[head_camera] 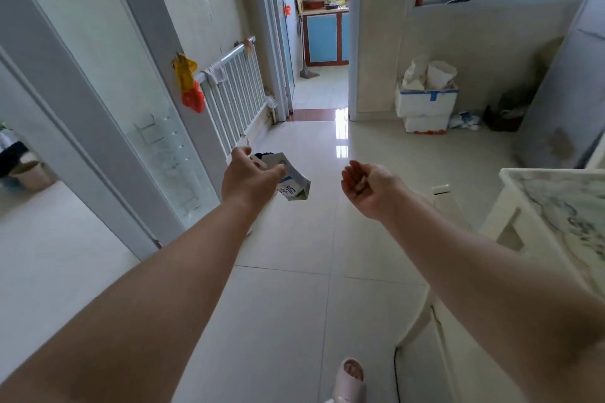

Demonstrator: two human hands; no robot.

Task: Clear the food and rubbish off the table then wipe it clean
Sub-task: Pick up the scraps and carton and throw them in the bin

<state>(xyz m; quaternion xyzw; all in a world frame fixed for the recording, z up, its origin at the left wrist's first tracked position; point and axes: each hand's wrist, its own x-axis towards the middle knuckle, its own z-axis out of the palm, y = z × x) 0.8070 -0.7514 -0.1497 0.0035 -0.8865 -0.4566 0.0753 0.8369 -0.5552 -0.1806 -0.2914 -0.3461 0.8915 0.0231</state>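
Head view: my left hand [250, 175] is clamped on the top end of a milk carton [293, 185]. The carton hangs tilted, with its long axis running down and right from my fingers. My right hand [370, 186] is palm up, fingers curled round small brownish scraps [360, 186]; I can't tell what they are. Both loads are off the marble-top table [556, 193], which sits near right. I'm standing on glossy tiled floor [294, 271]. A dark bag [504, 114], likely the rubbish, is far right beside the foam boxes [425, 105]. My right hand is nearer it. The kitchen doorway [322, 42] is far, straight ahead.
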